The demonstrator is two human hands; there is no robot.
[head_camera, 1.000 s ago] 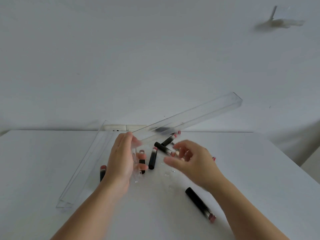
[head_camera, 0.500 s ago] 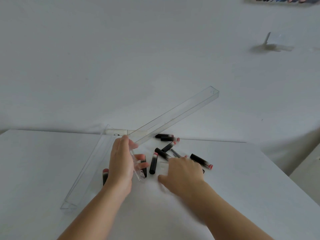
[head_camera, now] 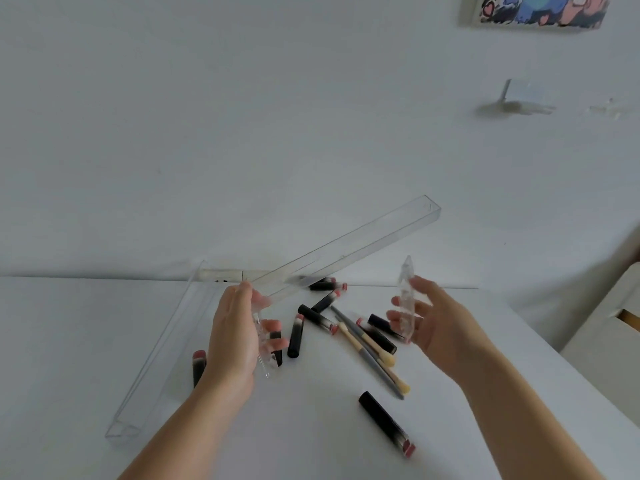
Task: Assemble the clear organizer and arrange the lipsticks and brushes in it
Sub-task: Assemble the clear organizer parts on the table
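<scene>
My left hand (head_camera: 235, 337) grips one end of a long clear organizer piece (head_camera: 346, 249), which slants up to the right above the table. My right hand (head_camera: 436, 323) holds a small clear divider (head_camera: 405, 299) upright, lifted off the table. A second long clear piece (head_camera: 159, 355) lies flat on the left. Several black lipsticks with pink ends (head_camera: 296, 336) are scattered between my hands, and one more lipstick (head_camera: 386, 424) lies nearer to me. Two or three makeup brushes (head_camera: 370, 351) lie among them.
The white table (head_camera: 69, 341) meets a white wall at its far edge. A pale piece of furniture (head_camera: 609, 327) stands off the table's right edge. A colourful picture (head_camera: 540, 8) hangs at the top right, and a clear wall hook (head_camera: 512, 102) below it.
My right hand went down to the table among the lipsticks and has come up to the right holding the small clear divider. My left hand keeps its grip on the long clear piece.
</scene>
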